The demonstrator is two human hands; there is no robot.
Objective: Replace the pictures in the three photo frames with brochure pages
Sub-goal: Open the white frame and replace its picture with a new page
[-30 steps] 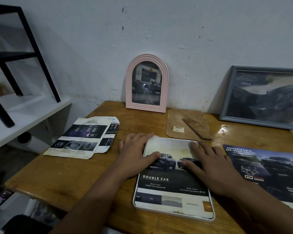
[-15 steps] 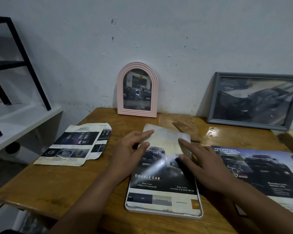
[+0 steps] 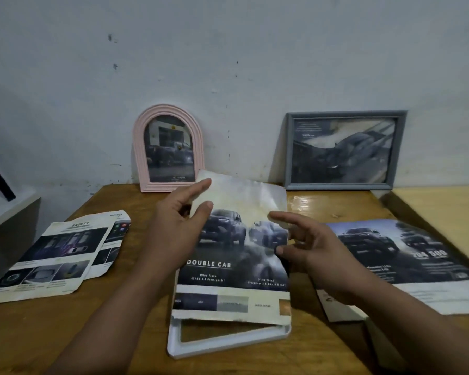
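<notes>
Brochure page (image 3: 236, 239), flat on the white frame (image 3: 228, 345) a second ago, now tilts up, pinched at ten o'clock by the left hand (image 3: 173, 231); right hand (image 3: 306, 250) seemingly loose-fingered at three o'clock.

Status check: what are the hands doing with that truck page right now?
Left hand pinches page by its top left, lifted off white frame. Right hand open at page's right edge. Nothing in the way.

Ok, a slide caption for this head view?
Left hand pinches the Double Cab brochure page above the white frame; right hand open.
</notes>
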